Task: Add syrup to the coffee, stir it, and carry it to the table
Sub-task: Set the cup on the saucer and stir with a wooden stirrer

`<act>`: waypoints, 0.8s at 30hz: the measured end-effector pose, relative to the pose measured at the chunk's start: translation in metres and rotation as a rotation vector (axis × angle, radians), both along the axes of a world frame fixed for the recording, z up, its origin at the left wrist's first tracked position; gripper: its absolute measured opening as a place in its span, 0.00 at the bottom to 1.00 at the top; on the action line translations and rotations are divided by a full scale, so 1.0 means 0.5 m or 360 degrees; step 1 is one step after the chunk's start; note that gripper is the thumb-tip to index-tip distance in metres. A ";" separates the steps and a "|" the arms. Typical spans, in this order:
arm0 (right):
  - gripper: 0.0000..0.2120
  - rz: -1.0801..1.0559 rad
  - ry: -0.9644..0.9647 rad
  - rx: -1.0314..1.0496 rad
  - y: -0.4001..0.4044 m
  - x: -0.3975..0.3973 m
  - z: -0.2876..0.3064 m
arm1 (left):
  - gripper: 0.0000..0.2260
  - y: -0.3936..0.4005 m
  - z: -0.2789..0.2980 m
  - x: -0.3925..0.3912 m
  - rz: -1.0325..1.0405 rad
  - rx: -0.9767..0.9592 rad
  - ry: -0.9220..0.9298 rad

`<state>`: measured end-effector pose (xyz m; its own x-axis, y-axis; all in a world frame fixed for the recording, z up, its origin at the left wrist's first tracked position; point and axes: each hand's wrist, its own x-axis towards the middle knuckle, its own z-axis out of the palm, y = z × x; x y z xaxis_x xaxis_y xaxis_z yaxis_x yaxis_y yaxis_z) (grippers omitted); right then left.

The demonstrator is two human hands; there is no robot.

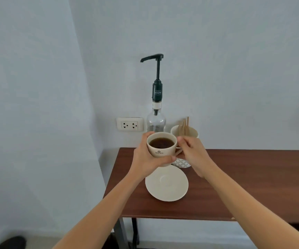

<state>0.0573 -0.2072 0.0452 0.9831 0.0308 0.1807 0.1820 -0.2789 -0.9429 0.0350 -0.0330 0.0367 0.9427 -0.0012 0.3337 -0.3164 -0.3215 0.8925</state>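
Observation:
A cream coffee cup [160, 151] full of dark coffee is lifted above its cream saucer [166, 184], which lies on the brown table [252, 177]. My left hand [145, 159] wraps the cup's left side and bottom. My right hand [193, 153] pinches the cup's handle on the right. Behind the cup stands a clear syrup bottle [156, 121] with a tall dark pump [156, 69], its spout pointing left. Most of the bottle's lower part is hidden by the cup.
A patterned cup holding several wooden stir sticks [185, 126] stands right of the bottle, against the white wall. A double wall socket [129, 124] sits left of the bottle. The table's left edge is near my left forearm, and a dark shoe [12, 242] shows at the bottom left.

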 end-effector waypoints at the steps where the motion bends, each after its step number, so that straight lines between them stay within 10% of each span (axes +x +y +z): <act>1: 0.16 -0.0022 0.0034 0.0012 -0.006 -0.008 -0.021 | 0.39 -0.006 -0.020 -0.007 -0.0013 0.0011 0.0022; 24: 0.14 -0.0051 0.0240 0.0140 -0.031 -0.046 -0.189 | 0.44 -0.042 -0.195 -0.016 0.0057 0.0368 -0.0032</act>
